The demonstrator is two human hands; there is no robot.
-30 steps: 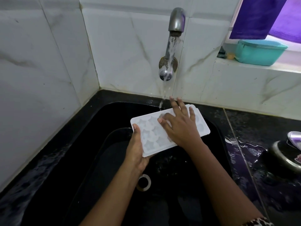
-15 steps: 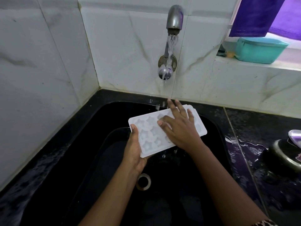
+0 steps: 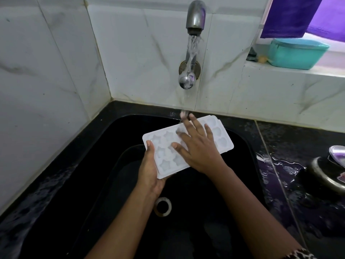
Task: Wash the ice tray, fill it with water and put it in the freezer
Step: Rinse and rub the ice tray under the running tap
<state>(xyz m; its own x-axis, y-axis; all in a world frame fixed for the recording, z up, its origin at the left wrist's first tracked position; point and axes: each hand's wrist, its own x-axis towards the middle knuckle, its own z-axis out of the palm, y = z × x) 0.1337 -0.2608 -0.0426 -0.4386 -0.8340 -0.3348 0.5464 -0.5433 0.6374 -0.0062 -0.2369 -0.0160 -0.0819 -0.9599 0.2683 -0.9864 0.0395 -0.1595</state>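
Note:
A white ice tray point(image 3: 164, 144) with star-shaped and shell-shaped cells is held level over the black sink point(image 3: 115, 139). My left hand point(image 3: 150, 170) grips its near left corner, thumb on the rim and fingers underneath. My right hand point(image 3: 197, 146) lies flat on top of the tray with fingers spread, covering its middle cells. Water runs from the metal tap point(image 3: 195, 15) on the wall and lands at the tray's far edge by my right fingertips.
The sink's drain point(image 3: 162, 206) lies below my left wrist. A wet black counter point(image 3: 291, 139) runs to the right, with a steel vessel point(image 3: 330, 172) at its edge. A teal lidded box point(image 3: 296, 53) sits on the window ledge under a purple cloth point(image 3: 291, 15).
My right hand has slid a little across the top of the tray, its fingers spreading wider. The tray stays under the running tap in my left hand.

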